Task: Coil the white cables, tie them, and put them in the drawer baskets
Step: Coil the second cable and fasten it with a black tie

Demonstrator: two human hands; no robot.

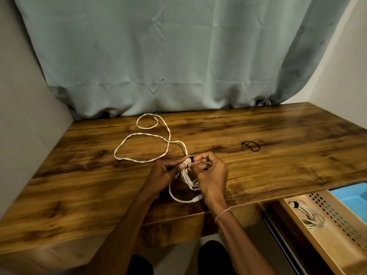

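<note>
- My left hand (165, 169) pinches the top of a white coil (188, 176) over the desk (278, 155), thumb pressed on the bundled strands, while my right hand (210, 171) closes its fingertips on a small black tie (191, 158) at the coil's upper end.
- The coil hangs between my two hands, its long axis running from the tie down toward me; a loose tail with its plug (196, 199) curls on the wood below my right wrist.
- The tie sits at the far tip of the coil, just beyond both thumbs, and my right hand is the nearer to it, so I judge the cinching is that hand's job.
- A second white cable (143, 145) lies uncoiled in loops farther back and to the left, well apart from my hands; a spare black tie (250, 145) lies on the desk to the right.
- One tied coil (309, 215) already rests in the beige basket (337, 219) of the open drawer at lower right, beside a blue basket (351, 197).
- No brand, label or writing can be read anywhere.
</note>
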